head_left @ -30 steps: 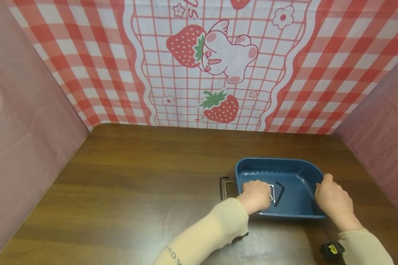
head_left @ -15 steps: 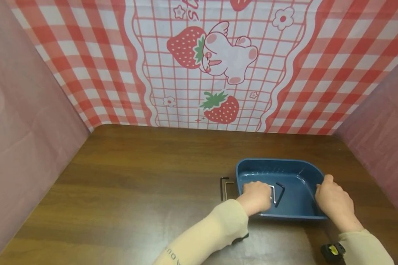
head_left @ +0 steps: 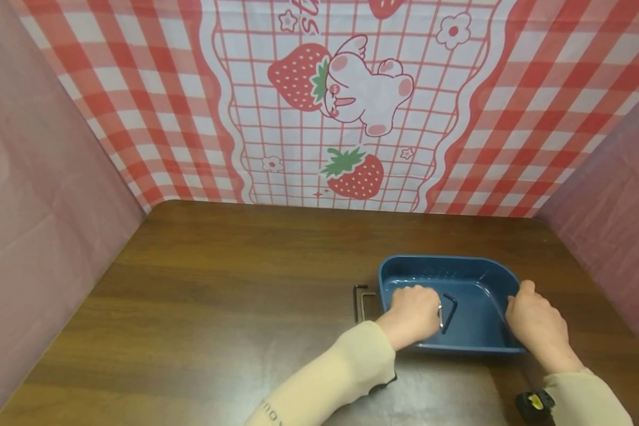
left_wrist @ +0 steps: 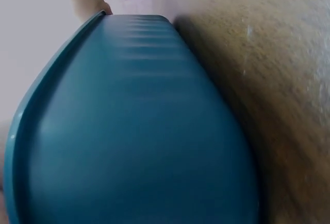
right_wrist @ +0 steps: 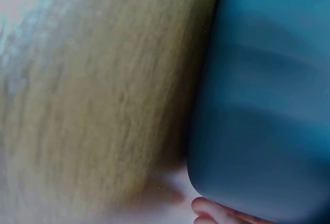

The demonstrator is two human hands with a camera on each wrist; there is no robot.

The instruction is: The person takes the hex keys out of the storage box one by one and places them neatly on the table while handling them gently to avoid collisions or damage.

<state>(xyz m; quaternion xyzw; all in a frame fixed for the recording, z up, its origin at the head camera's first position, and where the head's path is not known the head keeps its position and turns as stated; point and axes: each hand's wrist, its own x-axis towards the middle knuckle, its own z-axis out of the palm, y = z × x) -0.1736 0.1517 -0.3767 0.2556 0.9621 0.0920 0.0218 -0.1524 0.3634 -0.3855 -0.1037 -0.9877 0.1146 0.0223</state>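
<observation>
In the head view my left hand [head_left: 412,315] is inside the left part of a blue tray [head_left: 479,319], knuckles up and fingers bent downward; its fingertips are hidden. A silver L-shaped key [head_left: 441,318] shows at its right edge, and whether the fingers hold it cannot be seen. Just right of that lies a black L-shaped key [head_left: 449,313] on the tray floor. My right hand [head_left: 538,322] grips the tray's right end, its fingers [right_wrist: 209,213] reaching the tray [right_wrist: 258,131] in the right wrist view. The left wrist view shows the tray's outer side [left_wrist: 134,116].
Left of the tray, a black L-shaped key [head_left: 355,305] and a brass-coloured one [head_left: 363,305] lie on the brown wooden table [head_left: 218,307]. A dark wrist device [head_left: 535,403] is by the right sleeve. Checked cloth [head_left: 351,118] hangs behind the table.
My left hand has risen slightly and shifted right, covering more of the silver pieces. My right hand still grips the tray, which has hardly moved.
</observation>
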